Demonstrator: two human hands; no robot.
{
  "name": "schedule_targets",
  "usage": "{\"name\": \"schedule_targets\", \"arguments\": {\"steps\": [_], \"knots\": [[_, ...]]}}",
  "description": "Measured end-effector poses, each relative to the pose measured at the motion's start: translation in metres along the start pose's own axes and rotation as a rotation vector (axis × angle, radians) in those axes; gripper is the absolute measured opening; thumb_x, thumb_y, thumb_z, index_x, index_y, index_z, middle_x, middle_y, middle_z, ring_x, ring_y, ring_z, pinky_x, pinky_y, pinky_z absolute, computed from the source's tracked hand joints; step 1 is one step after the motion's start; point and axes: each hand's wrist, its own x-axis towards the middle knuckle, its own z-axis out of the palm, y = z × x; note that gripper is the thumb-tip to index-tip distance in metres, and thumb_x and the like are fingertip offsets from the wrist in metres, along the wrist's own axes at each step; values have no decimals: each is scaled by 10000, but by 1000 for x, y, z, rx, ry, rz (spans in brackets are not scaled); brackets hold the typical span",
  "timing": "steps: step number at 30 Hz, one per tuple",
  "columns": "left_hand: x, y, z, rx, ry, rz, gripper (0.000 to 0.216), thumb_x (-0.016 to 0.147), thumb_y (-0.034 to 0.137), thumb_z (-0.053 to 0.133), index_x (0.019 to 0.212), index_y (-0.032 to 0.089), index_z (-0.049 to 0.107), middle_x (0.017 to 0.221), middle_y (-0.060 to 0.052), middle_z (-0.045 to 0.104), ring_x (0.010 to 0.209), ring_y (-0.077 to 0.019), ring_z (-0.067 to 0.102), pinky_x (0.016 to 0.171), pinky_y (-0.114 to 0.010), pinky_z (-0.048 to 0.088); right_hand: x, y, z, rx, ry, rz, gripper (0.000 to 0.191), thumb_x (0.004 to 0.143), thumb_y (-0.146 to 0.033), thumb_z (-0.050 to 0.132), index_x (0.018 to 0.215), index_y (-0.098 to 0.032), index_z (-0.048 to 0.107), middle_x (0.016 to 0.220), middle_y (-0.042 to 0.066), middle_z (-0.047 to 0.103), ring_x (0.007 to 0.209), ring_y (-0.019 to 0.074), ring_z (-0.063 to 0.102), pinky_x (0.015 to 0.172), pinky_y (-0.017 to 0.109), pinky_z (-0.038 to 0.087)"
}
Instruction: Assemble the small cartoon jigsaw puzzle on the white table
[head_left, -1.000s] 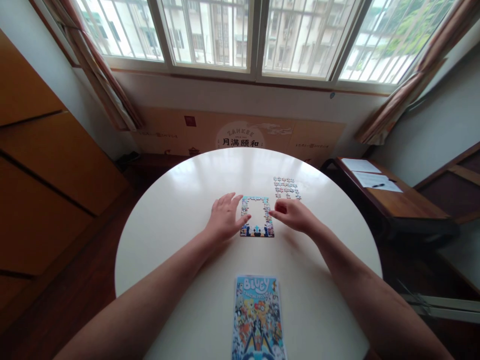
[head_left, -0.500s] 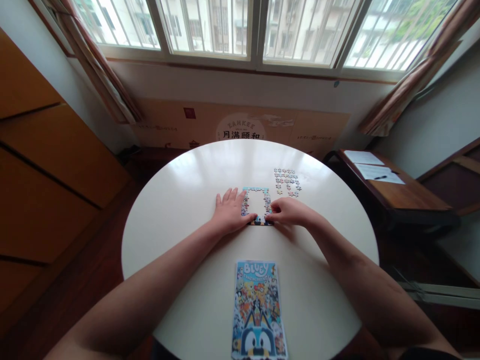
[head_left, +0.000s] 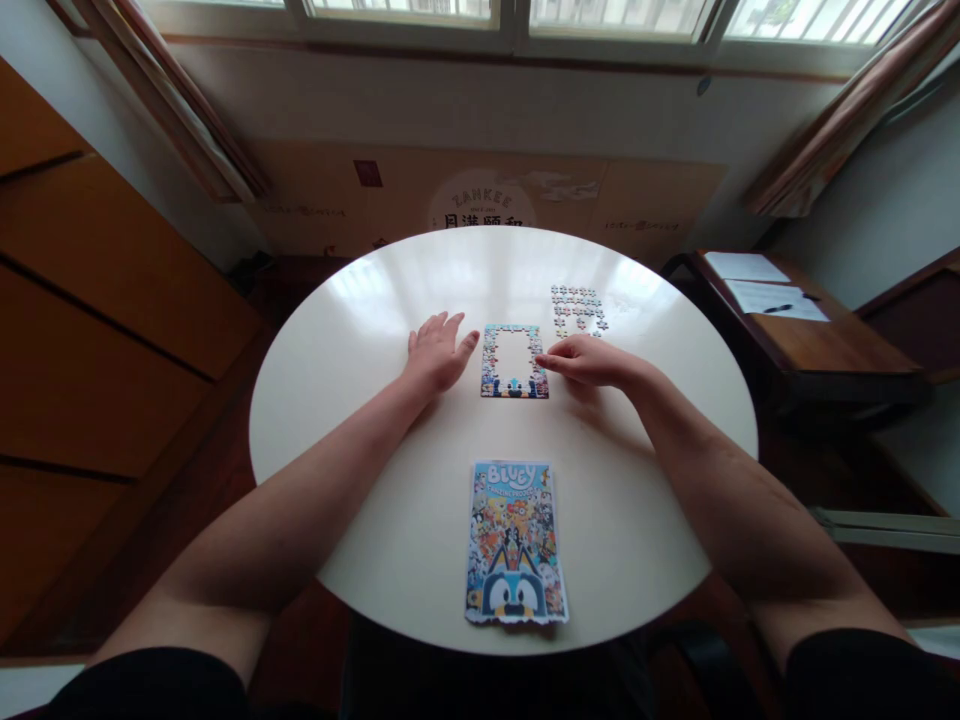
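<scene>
A jigsaw puzzle border (head_left: 489,385), joined into a rectangle around a bare middle, lies on the round white table (head_left: 337,370). Left of it, my left hand (head_left: 439,352) is open, fingers spread and thumb apart, not touching the puzzle. My right hand (head_left: 583,358) is closed at the border's right side, thumb and index fingertips together over its edge. Whatever those fingertips may hold is too small to make out. Behind this hand, loose puzzle pieces (head_left: 576,300) lie in rows. Nearer to me is a Bluey picture sheet (head_left: 516,540) with a ragged lower edge.
On the right, a wooden side table (head_left: 855,340) carries papers (head_left: 776,300) and a pen. A printed cardboard panel (head_left: 300,195) stands behind the table, below the windows. Wooden cabinets (head_left: 97,300) are on the left.
My left hand has come off the puzzle border and moved left. My right hand stays at the border's right side, slightly higher along it. The view has tilted down.
</scene>
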Motion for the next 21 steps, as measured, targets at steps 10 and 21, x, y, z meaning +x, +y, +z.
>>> {"name": "schedule_targets", "arguments": {"steps": [10,21], "knots": [[7,-7,-10,69,72,-34,565,1003,479,346,1488,217,470,1603,-138,391,1495,-326,313,1203,-599,222,5,43,-27,683,779,-149,624,826,-761,566,560,-227,383,513,-33,427,437,87,385,440,246,275],[8,-14,-9,176,21,-38,553,917,344,478,1457,228,505,1594,-144,397,1497,-332,311,1203,-629,210,19,85,-38,937,1152,3,390,785,-518,634,616,-226,440,550,-39,454,432,86,358,380,228,213]]}}
